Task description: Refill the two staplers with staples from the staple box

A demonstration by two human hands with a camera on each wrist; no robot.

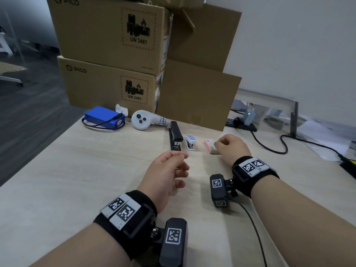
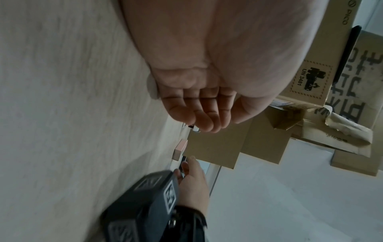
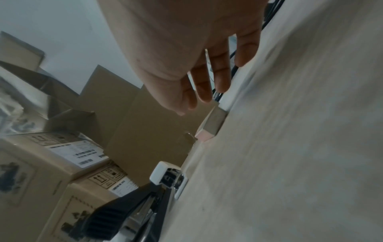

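A black stapler (image 1: 175,138) lies on the pale wooden table (image 1: 96,170) with its top raised. Right of it stands a small white stapler with a blue dotted top (image 1: 189,142). A pink staple box (image 1: 210,145) lies further right. My right hand (image 1: 219,145) hovers just over the near right end of the box with its fingers loose and apart from the box (image 3: 211,126). My left hand (image 1: 181,164) floats in front of the black stapler, fingers loosely curled and empty. The right wrist view shows the white stapler (image 3: 165,175) and the black stapler (image 3: 124,212) below the hand.
Stacked cardboard boxes (image 1: 107,54) and a leaning cardboard sheet (image 1: 196,97) stand behind the staplers. A blue battery pack (image 1: 105,117) and a white controller (image 1: 143,120) lie at the back left. Black cables (image 1: 269,149) and a power strip (image 1: 242,124) run at the right.
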